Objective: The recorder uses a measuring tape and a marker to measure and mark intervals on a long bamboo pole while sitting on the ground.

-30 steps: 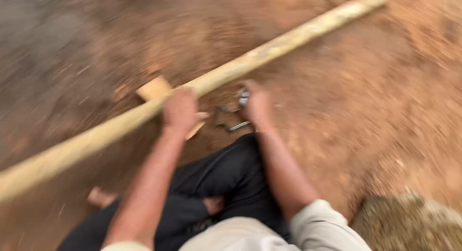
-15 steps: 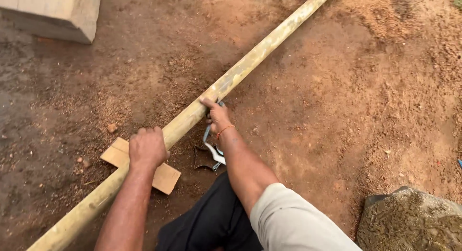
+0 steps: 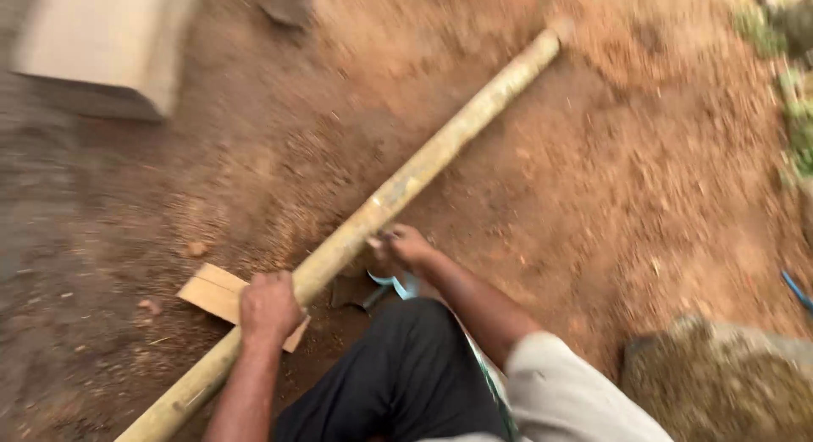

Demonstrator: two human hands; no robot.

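A long pale bamboo pole (image 3: pixel 440 158) lies slantwise over red-brown earth, from the lower left to the upper right. My left hand (image 3: pixel 269 306) is closed over its lower part, just above a flat piece of pale wood (image 3: pixel 216 291). My right hand (image 3: pixel 402 247) rests against the pole further up, fingers curled at its near side. Below that hand a small metal tool (image 3: pixel 391 283) lies on the ground by my dark-trousered knee. The picture is blurred.
A pale block (image 3: pixel 102 44) stands at the upper left. A grey-brown rock (image 3: pixel 720 383) sits at the lower right, with a thin blue strip (image 3: pixel 796 290) at the right edge. Green plants (image 3: pixel 796 112) grow at the upper right.
The view has swung and blurred, and more of the pole's far end shows. Both hands stay on the pole; my right hand has shifted slightly along it.
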